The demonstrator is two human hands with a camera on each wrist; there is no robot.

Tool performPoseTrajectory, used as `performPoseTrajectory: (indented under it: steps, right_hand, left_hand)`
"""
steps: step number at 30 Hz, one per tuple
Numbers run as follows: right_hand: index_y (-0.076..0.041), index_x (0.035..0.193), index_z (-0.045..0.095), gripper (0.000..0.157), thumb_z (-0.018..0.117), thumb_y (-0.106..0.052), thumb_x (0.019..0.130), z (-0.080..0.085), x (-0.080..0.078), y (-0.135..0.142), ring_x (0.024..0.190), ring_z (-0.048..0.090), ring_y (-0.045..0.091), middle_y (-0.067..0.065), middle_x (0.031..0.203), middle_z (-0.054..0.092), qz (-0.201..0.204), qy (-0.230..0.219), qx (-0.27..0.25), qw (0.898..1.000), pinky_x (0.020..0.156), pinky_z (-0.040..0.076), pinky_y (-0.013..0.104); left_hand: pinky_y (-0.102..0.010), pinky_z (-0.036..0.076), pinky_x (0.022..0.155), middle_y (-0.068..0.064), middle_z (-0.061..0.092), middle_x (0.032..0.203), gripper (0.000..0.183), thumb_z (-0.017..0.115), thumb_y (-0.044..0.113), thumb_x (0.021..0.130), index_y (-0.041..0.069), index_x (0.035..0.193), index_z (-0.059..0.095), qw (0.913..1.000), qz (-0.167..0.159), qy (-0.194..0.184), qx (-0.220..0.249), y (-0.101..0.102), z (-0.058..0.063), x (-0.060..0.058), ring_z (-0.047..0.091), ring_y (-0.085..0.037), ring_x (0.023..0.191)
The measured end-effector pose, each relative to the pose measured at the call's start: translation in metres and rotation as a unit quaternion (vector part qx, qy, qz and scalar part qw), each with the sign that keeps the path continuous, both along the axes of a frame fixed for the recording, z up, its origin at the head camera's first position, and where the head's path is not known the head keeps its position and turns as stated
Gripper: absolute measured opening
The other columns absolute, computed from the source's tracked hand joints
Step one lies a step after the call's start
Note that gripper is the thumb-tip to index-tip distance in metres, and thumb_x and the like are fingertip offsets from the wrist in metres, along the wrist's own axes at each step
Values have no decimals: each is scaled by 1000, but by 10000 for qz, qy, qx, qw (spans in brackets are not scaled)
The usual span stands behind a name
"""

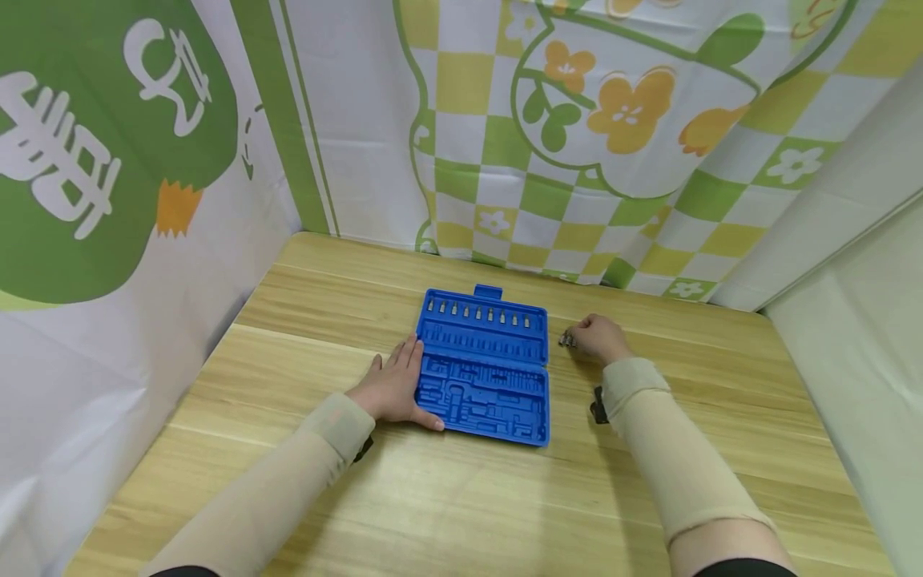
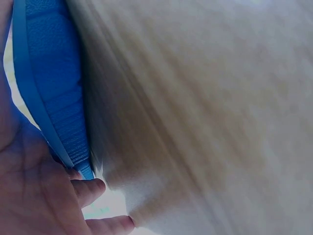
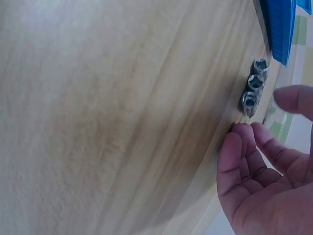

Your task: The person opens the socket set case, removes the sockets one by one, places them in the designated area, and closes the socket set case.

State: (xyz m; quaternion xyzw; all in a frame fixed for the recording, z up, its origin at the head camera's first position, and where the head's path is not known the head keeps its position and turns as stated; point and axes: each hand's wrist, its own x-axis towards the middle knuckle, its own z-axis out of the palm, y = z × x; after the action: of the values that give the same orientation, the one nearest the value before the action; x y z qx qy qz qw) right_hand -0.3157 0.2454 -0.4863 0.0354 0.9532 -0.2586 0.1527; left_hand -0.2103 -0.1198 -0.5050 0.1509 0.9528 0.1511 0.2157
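Observation:
A blue plastic tool case lies unfolded on the wooden table, with a row of small metal bits standing along its upper half. My left hand rests against the case's left side, fingers stretched out and thumb along the near corner. In the left wrist view the case's blue side runs beside the palm. Right of the case, three small metal sockets stand in a line on the table. My right hand is right beside them, fingers loosely bent and thumb apart, its fingertips close to the nearest socket.
The wooden table extends around the case. A patterned curtain hangs behind its far edge, with white cloth on the left side and a pale panel on the right. The case's latch tab points to the far side.

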Motion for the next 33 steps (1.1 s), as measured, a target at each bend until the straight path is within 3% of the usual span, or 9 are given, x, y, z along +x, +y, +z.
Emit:
performPoseTrajectory:
  steps: [4, 8, 14, 22, 33]
  right_hand:
    - [5, 109, 59, 41, 61, -35, 98, 0, -1, -5, 90, 57, 32, 20, 103, 63, 89, 116, 131, 9998, 78, 49, 43]
    - [2, 103, 58, 36, 64, -33, 95, -2, -2, -8, 88, 55, 32, 17, 98, 60, 119, 153, 180, 9997, 76, 48, 42]
    - [1, 98, 56, 28, 64, -26, 95, 0, -1, -11, 85, 55, 30, 15, 92, 59, 136, 179, 184, 9996, 74, 46, 40]
    - [1, 101, 56, 30, 63, -27, 95, 2, 0, -11, 88, 55, 31, 16, 96, 60, 108, 108, 101, 9998, 76, 46, 40]
    - [12, 122, 56, 43, 43, -26, 105, 4, 0, -6, 104, 56, 39, 29, 118, 59, -47, 16, -31, 10000, 87, 50, 49]
  left_hand:
    - [-65, 9, 121, -19, -11, 170, 147, 81, 75, 70, -2, 163, -3, 10000, 10, 2, 12, 0, 0, 0, 0, -38, 157]
    - [-64, 8, 122, -18, -11, 170, 146, 81, 75, 71, -1, 164, -3, 10000, 17, -30, 19, 1, 1, 0, -1, -37, 157]
    - [-63, 8, 122, -17, -12, 170, 146, 80, 75, 71, -1, 164, -2, 10000, -5, -16, 45, 2, 2, 0, -3, -36, 157]
    - [-64, 8, 121, -19, -11, 170, 145, 81, 74, 72, -2, 164, -2, 10000, -23, 6, 71, 1, 3, -1, -2, -37, 157]
    - [-64, 7, 121, -18, -12, 170, 145, 81, 74, 72, -2, 163, -3, 10000, 3, -47, 43, 0, 2, 0, -3, -37, 157]
